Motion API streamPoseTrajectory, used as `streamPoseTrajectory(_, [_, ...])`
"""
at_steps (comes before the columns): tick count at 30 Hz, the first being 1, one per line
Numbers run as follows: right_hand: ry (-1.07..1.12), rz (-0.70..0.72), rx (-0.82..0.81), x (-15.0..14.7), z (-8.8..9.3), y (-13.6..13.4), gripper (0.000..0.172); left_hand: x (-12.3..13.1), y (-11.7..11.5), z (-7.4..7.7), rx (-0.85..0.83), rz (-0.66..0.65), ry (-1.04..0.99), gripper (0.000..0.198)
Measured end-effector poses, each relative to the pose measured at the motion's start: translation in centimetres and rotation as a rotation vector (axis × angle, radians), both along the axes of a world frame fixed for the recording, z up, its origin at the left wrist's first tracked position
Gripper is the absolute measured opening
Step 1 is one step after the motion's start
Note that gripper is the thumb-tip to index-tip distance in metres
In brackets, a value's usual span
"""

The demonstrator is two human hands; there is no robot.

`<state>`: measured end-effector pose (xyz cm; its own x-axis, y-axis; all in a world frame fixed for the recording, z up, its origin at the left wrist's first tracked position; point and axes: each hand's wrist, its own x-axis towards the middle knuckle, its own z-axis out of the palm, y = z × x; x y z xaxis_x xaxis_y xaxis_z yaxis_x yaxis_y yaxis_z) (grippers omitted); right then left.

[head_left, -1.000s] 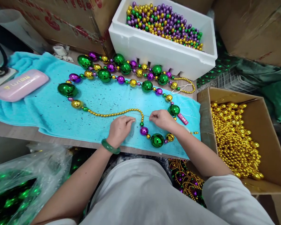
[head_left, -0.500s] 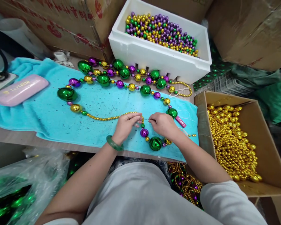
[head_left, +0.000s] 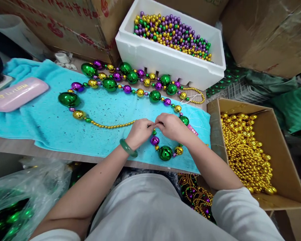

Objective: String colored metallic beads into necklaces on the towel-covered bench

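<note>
A necklace of shiny green, purple and gold beads [head_left: 165, 153] lies in a wide loop on the blue towel [head_left: 110, 110]. My left hand [head_left: 139, 132], a green bangle on its wrist, is closed in a pinch on the necklace where its small gold beads [head_left: 112, 126] meet the larger ones. My right hand [head_left: 172, 127] is closed too, its fingertips meeting the left ones. Whatever it pinches is hidden between the fingers. Partly behind my right hand are a green bead [head_left: 184, 120] and a pink label [head_left: 192, 130]. Loose white thread curls beyond them.
Behind the towel stands a white foam box [head_left: 163, 63] of mixed beads. To the right is a cardboard box [head_left: 288, 160] of gold beads. A pink case [head_left: 20, 93] rests at the left. Another bead strand [head_left: 132, 77] runs along the foam box.
My hands have come together, closing the small gap where a thin line stretched between their fingertips. My right hand moved left. The view has shifted slightly.
</note>
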<state>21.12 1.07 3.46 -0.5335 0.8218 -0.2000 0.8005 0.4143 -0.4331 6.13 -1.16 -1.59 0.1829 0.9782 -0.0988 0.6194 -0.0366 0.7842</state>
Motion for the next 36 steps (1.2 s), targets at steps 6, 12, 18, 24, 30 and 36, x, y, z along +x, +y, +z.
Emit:
streamPoseTrajectory(6, [0.178, -0.015, -0.106, -0.2, -0.3, 1.7, 0.022, 0.4, 0.4, 0.1, -0.08, 0.007, 0.027, 0.03])
streamPoseTrajectory(12, [0.169, -0.05, -0.125, -0.7, -0.8, 2.4, 0.027, 0.0, 0.6, -0.1, -0.256, -0.002, -0.194, 0.023])
streamPoseTrajectory(18, [0.221, -0.128, -0.134, 0.0, -2.1, 2.8, 0.023, -0.2, 0.7, -0.7, -0.388, 0.153, -0.385, 0.023])
streamPoseTrajectory(24, [0.268, -0.168, -0.179, 1.0, -4.2, 2.0, 0.006, -0.2, 0.6, -1.3, -0.408, 0.172, -0.378, 0.023])
streamPoseTrajectory(30, [0.278, -0.197, -0.13, 1.2, -4.5, 1.2, 0.014, -0.3, 0.5, -1.6, -0.22, 0.118, -0.196, 0.026])
streamPoseTrajectory(36, [0.335, -0.248, -0.114, 1.5, -5.3, 0.6, 0.006, -0.4, 0.6, -2.4, -0.249, 0.143, -0.216, 0.029])
